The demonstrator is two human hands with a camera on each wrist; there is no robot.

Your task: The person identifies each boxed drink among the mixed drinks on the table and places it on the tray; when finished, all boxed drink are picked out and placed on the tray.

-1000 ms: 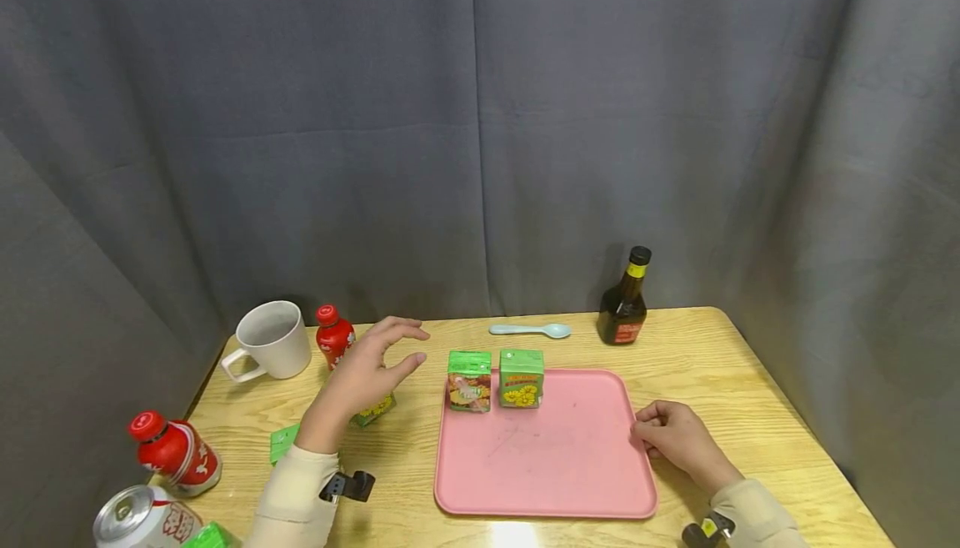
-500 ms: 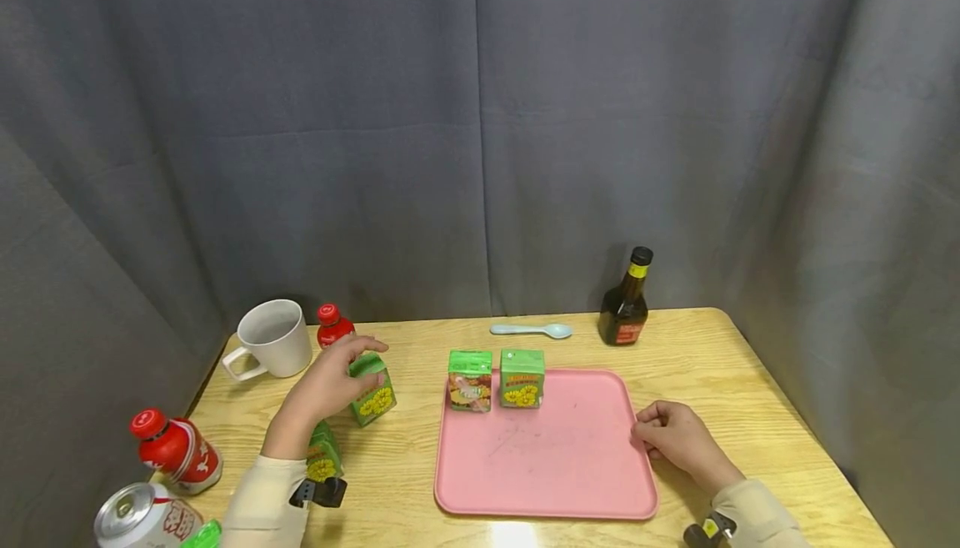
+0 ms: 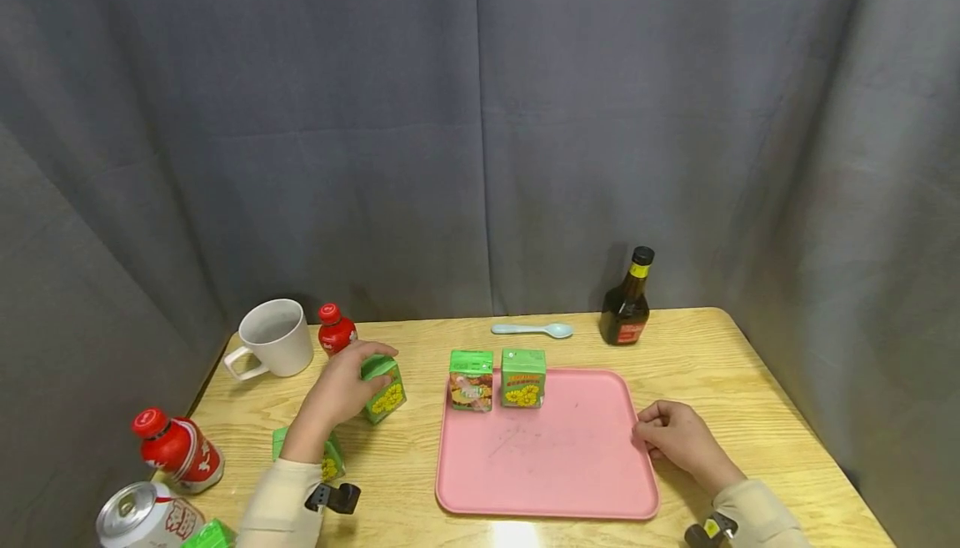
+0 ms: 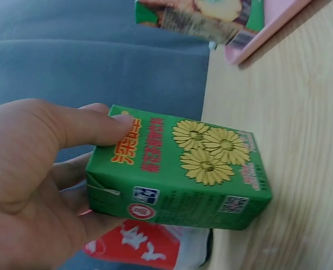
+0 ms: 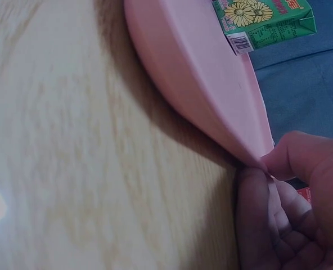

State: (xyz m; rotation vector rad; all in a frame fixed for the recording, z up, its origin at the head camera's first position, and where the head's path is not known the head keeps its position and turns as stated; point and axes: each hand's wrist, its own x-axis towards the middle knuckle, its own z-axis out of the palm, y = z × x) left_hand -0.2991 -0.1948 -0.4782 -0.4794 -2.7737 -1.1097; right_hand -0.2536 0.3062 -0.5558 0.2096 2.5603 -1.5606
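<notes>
A green drink carton with yellow flowers (image 4: 178, 169) is between the thumb and fingers of my left hand (image 3: 339, 391), left of the tray. The thumb presses its printed front; the other fingers go behind it. On the far edge of the pink tray (image 3: 558, 465) two more cartons stand side by side: one with a brown picture (image 3: 472, 394), one with yellow flowers (image 3: 524, 388). My right hand (image 3: 678, 439) pinches the tray's right rim, thumb above and a finger below. Another green carton (image 3: 332, 460) is partly hidden behind my left forearm.
At the left are a white mug (image 3: 276, 339), a red bottle (image 3: 337, 331) behind my left hand, another red bottle (image 3: 180, 452), a can (image 3: 146, 519) and a green carton top (image 3: 212, 535). A spoon (image 3: 532, 329) and a dark sauce bottle (image 3: 626, 310) are at the back.
My left hand drew back left from near the tray, then took hold of the flowered carton, which has shifted slightly right. My right hand stays on the tray rim.
</notes>
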